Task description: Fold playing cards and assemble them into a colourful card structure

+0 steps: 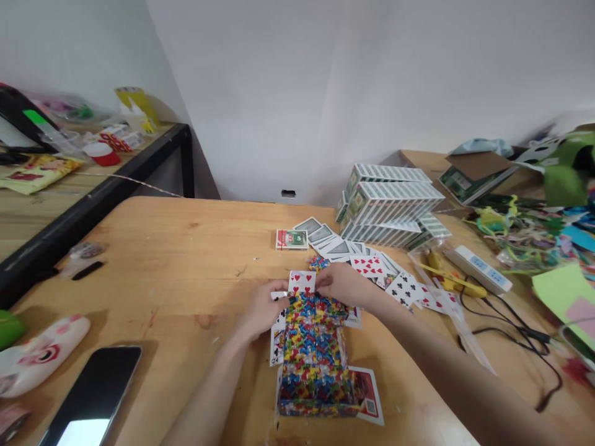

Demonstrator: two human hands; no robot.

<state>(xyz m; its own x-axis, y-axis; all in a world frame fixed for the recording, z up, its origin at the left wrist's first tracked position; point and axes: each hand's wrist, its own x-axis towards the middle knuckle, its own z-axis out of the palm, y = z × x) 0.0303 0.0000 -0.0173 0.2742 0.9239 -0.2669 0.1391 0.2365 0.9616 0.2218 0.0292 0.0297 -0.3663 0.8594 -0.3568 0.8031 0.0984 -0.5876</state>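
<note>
A playing card with red hearts (302, 280) stands at the far end of a structure covered in colourful patterned paper (300, 341). My left hand (264, 310) pinches the card's left edge, thumb and fingers drawn together. On the opposite edge my right hand (344, 285) has its fingertips closed on the same card. Beneath the left fingers, black-suited cards (277, 337) stick out along the structure's left side. Another card with a red border and a square code (369, 396) juts out at its near right corner. My fingers partly hide the hearts card's sides.
A card box (292, 240) lies behind my hands, beside fanned loose cards (337, 246). Striped green-and-white cartons (393, 201) are stacked at the back right. A power strip (481, 268), cables (506, 334) and a yellow tool (458, 282) lie rightward; a phone (95, 396) is front left.
</note>
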